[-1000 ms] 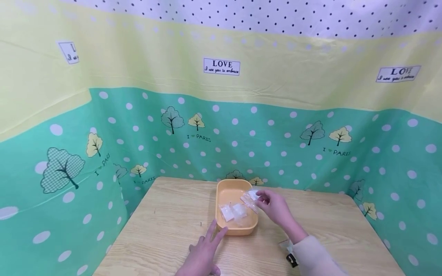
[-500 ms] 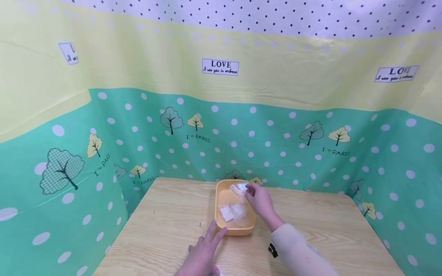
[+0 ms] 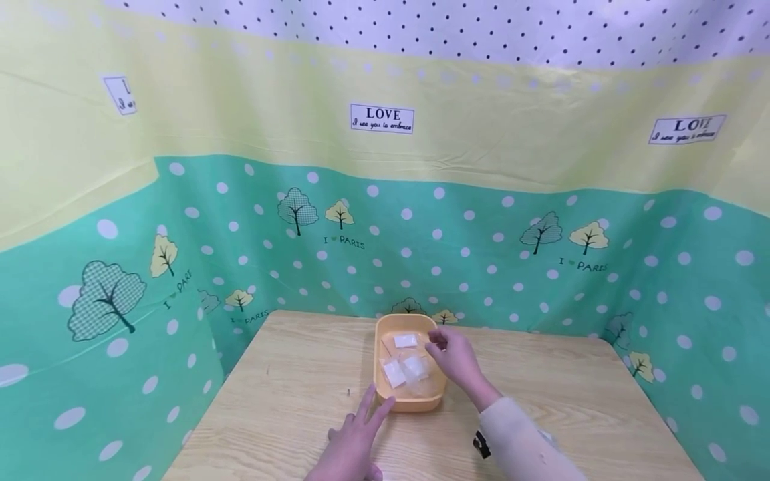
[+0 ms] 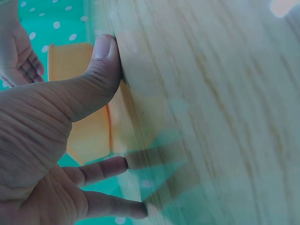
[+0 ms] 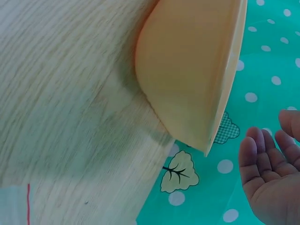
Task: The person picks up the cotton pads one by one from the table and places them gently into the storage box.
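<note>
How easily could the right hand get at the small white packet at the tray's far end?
Probably yes: the right hand hovers open over the orange tray, beside the white packet, with nothing covering it.

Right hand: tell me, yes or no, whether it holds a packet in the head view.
No: the right hand hangs empty over the orange tray, and the small white packets lie loose inside.

Orange tray (image 3: pixel 381 387) upright on table, three clear packets (image 3: pixel 406 341) inside.
</note>
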`<state>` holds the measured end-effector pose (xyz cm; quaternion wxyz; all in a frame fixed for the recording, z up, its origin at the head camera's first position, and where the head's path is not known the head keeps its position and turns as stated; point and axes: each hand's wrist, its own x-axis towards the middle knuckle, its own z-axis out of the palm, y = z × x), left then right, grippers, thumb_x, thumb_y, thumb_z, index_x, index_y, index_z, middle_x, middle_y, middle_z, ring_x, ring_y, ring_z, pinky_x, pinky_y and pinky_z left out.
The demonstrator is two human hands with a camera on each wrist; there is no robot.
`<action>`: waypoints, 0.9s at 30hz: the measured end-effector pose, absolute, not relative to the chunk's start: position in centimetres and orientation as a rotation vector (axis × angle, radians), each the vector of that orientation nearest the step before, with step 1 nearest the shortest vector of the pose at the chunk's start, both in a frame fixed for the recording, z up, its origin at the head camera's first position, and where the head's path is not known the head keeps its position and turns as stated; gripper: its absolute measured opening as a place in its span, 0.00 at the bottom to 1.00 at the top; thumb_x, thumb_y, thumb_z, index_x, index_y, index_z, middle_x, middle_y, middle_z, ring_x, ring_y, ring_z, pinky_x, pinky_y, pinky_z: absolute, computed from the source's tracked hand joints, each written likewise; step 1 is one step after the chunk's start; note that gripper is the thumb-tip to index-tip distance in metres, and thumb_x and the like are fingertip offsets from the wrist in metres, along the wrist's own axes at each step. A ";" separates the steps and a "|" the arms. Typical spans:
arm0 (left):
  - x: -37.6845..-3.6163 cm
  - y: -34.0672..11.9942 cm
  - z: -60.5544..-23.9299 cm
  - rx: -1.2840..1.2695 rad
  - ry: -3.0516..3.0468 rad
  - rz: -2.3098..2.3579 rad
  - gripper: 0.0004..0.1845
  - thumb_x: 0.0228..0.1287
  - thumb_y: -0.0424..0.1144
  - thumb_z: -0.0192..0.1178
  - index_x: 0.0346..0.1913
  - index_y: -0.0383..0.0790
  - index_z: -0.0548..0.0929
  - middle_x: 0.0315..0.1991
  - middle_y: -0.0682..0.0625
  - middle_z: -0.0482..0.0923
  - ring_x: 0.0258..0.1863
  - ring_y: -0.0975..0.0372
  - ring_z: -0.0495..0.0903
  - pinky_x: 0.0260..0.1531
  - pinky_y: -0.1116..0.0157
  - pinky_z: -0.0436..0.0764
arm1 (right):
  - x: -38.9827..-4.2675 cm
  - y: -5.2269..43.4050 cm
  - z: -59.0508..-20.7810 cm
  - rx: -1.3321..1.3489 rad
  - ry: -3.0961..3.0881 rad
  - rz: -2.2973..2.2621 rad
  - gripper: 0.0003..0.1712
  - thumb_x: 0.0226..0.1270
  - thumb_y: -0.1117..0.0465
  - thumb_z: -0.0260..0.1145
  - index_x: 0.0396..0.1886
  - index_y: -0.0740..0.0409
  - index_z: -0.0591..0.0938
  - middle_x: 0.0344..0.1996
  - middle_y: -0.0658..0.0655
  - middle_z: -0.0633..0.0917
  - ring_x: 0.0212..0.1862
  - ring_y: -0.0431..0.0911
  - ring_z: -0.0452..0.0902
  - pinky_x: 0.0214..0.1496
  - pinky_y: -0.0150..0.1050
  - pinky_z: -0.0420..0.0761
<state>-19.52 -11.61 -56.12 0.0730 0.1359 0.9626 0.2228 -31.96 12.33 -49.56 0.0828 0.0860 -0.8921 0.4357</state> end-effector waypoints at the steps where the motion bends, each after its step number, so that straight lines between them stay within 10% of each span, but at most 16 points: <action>1: -19.5 -11.6 -56.1 0.406 2.887 0.673 0.73 0.32 0.43 0.90 0.84 0.71 0.56 0.89 0.44 0.41 0.65 0.27 0.75 0.45 0.12 0.68 | -31.9 12.5 -49.6 0.248 -2.671 1.304 0.17 0.72 0.63 0.72 0.59 0.62 0.86 0.49 0.59 0.91 0.51 0.50 0.87 0.54 0.44 0.92; 17: -19.2 -11.6 -56.5 0.432 2.916 0.673 0.75 0.30 0.42 0.89 0.85 0.71 0.55 0.89 0.43 0.41 0.65 0.24 0.74 0.44 0.11 0.68 | -28.8 21.7 -49.4 0.297 -2.968 1.123 0.20 0.70 0.58 0.76 0.58 0.60 0.87 0.50 0.57 0.91 0.47 0.45 0.86 0.46 0.42 0.91; 27: -19.1 -11.6 -56.0 0.483 2.961 0.596 0.75 0.30 0.49 0.88 0.86 0.67 0.53 0.89 0.42 0.40 0.62 0.32 0.78 0.44 0.14 0.72 | -24.9 30.5 -48.9 0.486 -3.300 1.069 0.41 0.59 0.53 0.84 0.69 0.64 0.80 0.66 0.69 0.84 0.61 0.67 0.82 0.60 0.64 0.86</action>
